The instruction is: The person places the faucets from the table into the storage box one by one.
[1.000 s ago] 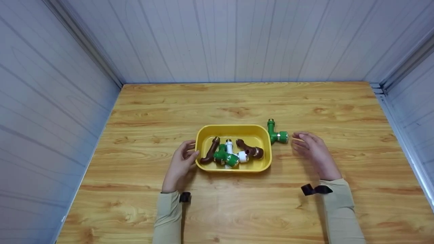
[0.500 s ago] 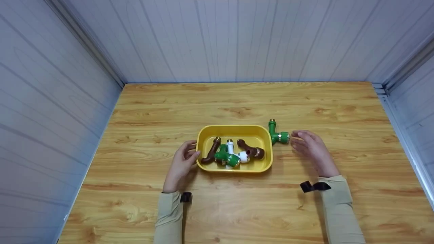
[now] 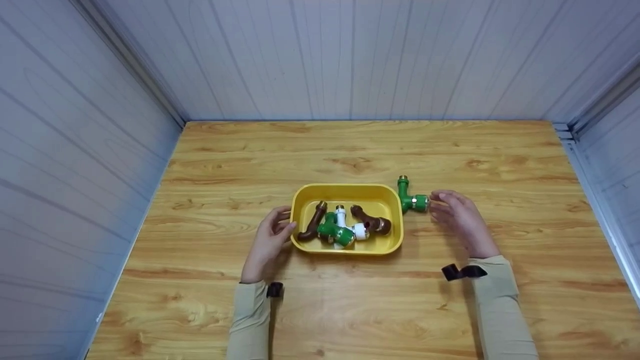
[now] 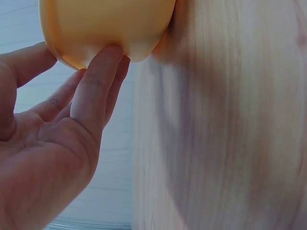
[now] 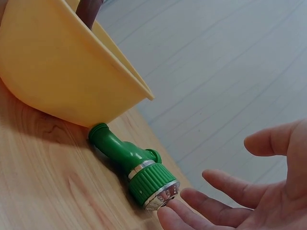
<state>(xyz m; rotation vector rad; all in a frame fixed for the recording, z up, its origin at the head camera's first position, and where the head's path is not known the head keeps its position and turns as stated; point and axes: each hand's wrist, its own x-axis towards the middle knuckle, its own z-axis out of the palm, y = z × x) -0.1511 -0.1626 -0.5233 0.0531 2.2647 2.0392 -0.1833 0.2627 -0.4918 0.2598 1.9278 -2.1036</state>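
Observation:
A yellow plastic tub holds several plastic taps: a white one, a green one and brown ones, including a brown tap on the right. My left hand touches the tub's left end from outside; in the left wrist view its fingertips rest against the outer wall. Another green tap with a ribbed, silver-edged collar lies on the table against the tub's right end. My right hand is beside that collar with fingers spread and relaxed, fingertips close to its end, holding nothing.
The wood-grain table spreads around the tub. Pale panel walls stand at the back, left and right. Black straps are worn at both wrists.
My right hand has edged left and slightly forward, up to the loose green tap's collar. My left hand stays at the tub; the view has shifted slightly.

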